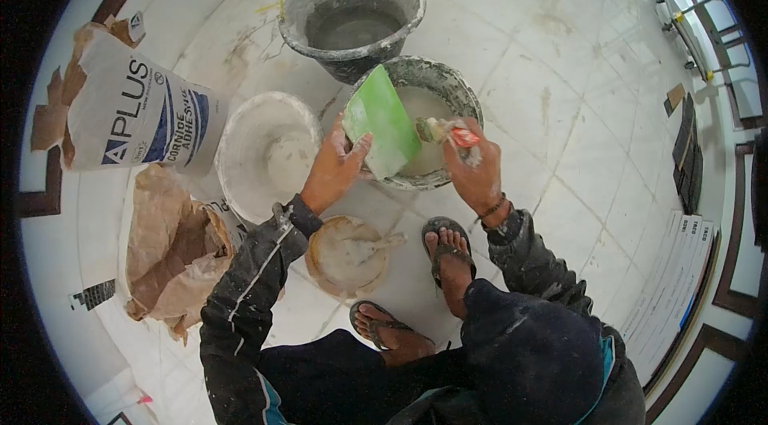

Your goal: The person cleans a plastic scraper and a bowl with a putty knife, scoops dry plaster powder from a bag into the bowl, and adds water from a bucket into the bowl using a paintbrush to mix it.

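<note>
My left hand (336, 165) grips a flat green plate (378, 117) by its lower left edge, tilted above a dark bucket (472, 93) of cloudy water. White residue coats part of the plate. In my right hand (478, 177) is a brush (430, 130) with a red handle, its bristles close to the plate's right edge; whether they touch I cannot tell. Just left of the bucket stands a whitish bucket (232, 133) with pale residue inside. Below my hands, a round bowl (314, 257) contains white paste and a paste-covered tool (382, 242).
A second dark bucket (294, 34) with grey water and a yellow handle stands farther ahead. At left are a cornice adhesive bag (164, 105) and an opened brown paper bag (164, 265). Long white boxes (668, 289) lie at right, with a trolley (688, 33) beyond. My feet flank the bowl's right side.
</note>
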Demonstrator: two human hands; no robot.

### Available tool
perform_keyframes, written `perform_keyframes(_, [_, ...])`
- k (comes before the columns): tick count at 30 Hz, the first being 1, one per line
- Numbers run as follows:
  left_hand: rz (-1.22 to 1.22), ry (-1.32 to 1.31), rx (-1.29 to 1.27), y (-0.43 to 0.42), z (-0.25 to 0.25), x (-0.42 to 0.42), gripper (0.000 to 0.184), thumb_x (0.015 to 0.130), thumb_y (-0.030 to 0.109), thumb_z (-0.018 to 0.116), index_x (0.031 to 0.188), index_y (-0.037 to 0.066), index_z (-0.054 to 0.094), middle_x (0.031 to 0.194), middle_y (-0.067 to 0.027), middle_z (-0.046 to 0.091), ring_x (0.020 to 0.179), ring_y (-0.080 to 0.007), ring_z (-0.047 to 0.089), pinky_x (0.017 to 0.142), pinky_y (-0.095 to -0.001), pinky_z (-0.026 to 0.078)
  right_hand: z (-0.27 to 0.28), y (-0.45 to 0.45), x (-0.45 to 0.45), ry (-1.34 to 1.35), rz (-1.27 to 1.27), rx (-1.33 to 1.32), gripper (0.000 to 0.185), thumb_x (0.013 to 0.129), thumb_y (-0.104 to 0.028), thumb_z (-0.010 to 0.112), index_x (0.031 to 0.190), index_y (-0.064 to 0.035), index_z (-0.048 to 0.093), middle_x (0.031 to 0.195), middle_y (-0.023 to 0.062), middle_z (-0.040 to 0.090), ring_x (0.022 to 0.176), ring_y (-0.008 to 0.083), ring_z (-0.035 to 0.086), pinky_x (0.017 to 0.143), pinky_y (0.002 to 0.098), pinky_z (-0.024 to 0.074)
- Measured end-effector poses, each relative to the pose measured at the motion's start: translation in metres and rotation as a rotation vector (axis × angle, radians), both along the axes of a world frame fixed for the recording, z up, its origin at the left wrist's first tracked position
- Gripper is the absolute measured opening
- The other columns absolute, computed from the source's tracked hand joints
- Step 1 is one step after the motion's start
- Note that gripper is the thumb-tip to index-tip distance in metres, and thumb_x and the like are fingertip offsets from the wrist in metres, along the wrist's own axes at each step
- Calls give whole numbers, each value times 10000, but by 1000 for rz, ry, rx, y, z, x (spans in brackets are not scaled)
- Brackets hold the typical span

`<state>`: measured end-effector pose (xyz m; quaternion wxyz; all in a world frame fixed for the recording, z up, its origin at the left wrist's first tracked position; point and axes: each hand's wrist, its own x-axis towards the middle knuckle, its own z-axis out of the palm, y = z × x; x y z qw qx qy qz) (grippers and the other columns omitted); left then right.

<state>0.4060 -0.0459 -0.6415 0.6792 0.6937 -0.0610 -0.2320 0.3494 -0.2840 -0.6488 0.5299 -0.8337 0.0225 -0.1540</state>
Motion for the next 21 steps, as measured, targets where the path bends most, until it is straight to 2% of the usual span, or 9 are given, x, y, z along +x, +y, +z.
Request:
perform_keyframes(2, [23,-7,4,3,0,1,568,1009,189,562,1479,4,302,1177,-129,613,963,-159,659,736,-319,629,-1,-9,2,-15,-4,-41,266,901,-111,654,1155,-38,625,949,213,709,915,365,717,749,377,543])
perform_keyframes(5, [-51,-175,288,9,9,-3,468,1003,188,574,1402,-25,454,1031,-137,664,987,-110,635,832,-319,602,-33,-27,19,10,54,-203,224,906,-120,654,1111,-32,631,914,206,698,889,331,714,749,364,534])
perform_keyframes(7, [-96,-246,515,9,20,-6,351,944,41,590,1292,0,603,1014,-152,711,1091,-152,646,987,-325,531,-38,-43,30,50,119,-332,198,909,-127,657,1077,-23,638,888,198,690,862,306,711,750,354,529])
perform_keyframes(8, [-100,-242,512,12,15,-6,351,944,41,590,1292,0,603,1014,-152,711,1091,-152,646,987,-325,531,-31,-48,32,70,139,-189,178,910,-135,664,1043,-18,647,873,175,687,836,268,691,753,341,522])
perform_keyframes(10, [-230,-648,271,24,1,-5,511,797,-141,583,1256,69,665,1213,-136,689,1253,-255,592,1092,-360,457,-6,-49,30,18,124,95,153,912,-147,686,947,1,665,853,101,690,784,190,637,748,303,509])
perform_keyframes(11, [-227,-643,276,29,-3,-5,511,797,-141,583,1256,69,665,1213,-136,689,1253,-255,592,1092,-360,457,16,-50,25,18,139,168,129,920,-123,677,933,4,656,875,70,689,809,162,640,749,283,501])
perform_keyframes(13, [-332,-823,288,37,-9,-1,719,645,-226,569,1262,127,678,1358,-100,619,1370,-318,481,1164,-410,382,52,-50,8,-16,150,131,111,922,-89,659,981,4,672,973,98,714,857,195,684,765,310,528])
perform_keyframes(16, [-392,-924,420,49,-16,7,735,624,-214,599,1270,131,667,1405,-93,579,1388,-323,451,1168,-450,384,82,-49,-13,-46,468,-102,184,911,-70,648,1082,-12,684,1114,154,711,962,282,719,819,356,553])
perform_keyframes(21, [-458,-969,498,65,-31,6,703,641,-130,660,1291,135,636,1404,-93,569,1365,-333,470,1155,-462,404,37,-11,4,-4,636,-175,346,864,-50,654,1210,-51,653,1198,193,678,1064,379,676,886,401,559])
